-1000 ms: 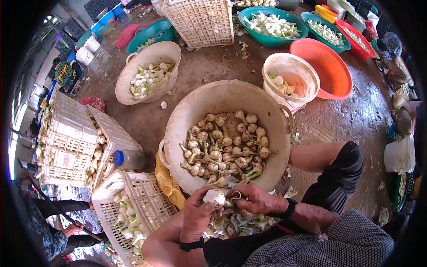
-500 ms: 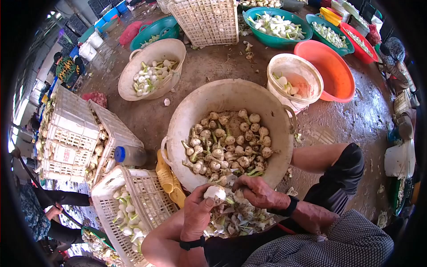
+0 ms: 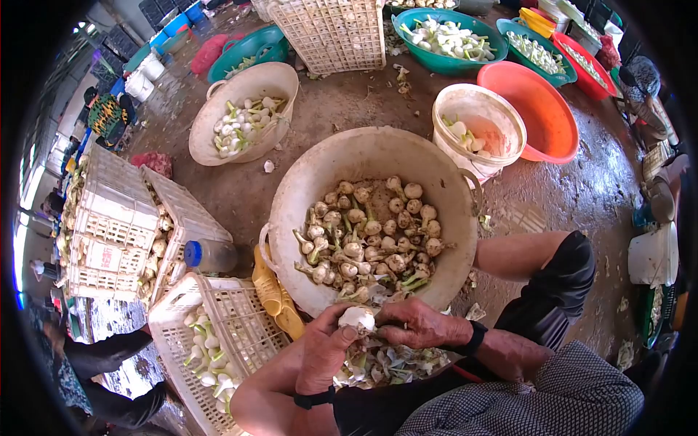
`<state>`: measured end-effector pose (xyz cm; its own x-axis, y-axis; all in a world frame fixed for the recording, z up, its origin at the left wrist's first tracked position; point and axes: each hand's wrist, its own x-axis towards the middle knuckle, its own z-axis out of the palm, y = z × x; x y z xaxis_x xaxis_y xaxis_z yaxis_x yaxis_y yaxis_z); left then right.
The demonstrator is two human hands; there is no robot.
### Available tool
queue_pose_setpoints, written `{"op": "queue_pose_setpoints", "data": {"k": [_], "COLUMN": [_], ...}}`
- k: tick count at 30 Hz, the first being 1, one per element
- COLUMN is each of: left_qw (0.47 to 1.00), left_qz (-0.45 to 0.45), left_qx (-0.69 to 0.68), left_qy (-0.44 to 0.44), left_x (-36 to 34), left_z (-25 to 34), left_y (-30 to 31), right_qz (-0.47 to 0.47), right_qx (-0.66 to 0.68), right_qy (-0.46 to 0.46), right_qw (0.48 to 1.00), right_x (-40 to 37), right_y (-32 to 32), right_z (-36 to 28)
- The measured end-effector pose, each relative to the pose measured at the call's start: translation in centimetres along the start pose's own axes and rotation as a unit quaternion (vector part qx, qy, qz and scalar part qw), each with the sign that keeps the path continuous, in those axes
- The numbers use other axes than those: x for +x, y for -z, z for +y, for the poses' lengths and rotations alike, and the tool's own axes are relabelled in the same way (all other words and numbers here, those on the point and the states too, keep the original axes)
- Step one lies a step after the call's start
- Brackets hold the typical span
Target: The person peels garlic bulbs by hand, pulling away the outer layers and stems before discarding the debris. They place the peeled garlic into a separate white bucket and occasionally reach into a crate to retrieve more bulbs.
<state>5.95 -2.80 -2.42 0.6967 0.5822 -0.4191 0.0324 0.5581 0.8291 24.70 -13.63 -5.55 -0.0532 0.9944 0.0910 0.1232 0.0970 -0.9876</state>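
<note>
The left hand (image 3: 325, 354) holds a garlic bulb (image 3: 358, 317) with its grip clamped on it, thumb pressed against the lower side of the white head. The right hand (image 3: 419, 325) meets the bulb from the other side, its grip drawn together on the right flank of the bulb, fingertips touching it. The bulb is held in the air between the two hands, just at the near rim of a large cream tub (image 3: 291, 190) that stands on the floor and holds unpeeled garlic (image 3: 372, 234) with green stems. Below the hands lies a heap of peelings (image 3: 396, 361). To the left of the left hand, a white crate (image 3: 240, 320) holds pale bulbs. A yellow object (image 3: 273, 289) lies between crate and tub, and a bottle with a blue cap (image 3: 211, 256) lies just beyond it. Past the tub's far rim stand a white bucket (image 3: 502, 116) and an orange basin (image 3: 545, 112), touching each other.
</note>
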Motion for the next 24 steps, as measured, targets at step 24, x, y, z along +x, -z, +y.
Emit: {"op": "queue_pose_setpoints", "data": {"k": [24], "left_qw": [0.992], "left_qz": [-0.06], "left_qx": [-0.094], "left_qy": [-0.055], "left_x": [-0.3], "left_z": [0.3], "left_y": [0.2], "right_qz": [-0.086], "right_qx": [0.272], "right_qy": [-0.168], "right_qw": [0.944], "right_x": [-0.4], "right_y": [0.5], "right_z": [-1.7]}}
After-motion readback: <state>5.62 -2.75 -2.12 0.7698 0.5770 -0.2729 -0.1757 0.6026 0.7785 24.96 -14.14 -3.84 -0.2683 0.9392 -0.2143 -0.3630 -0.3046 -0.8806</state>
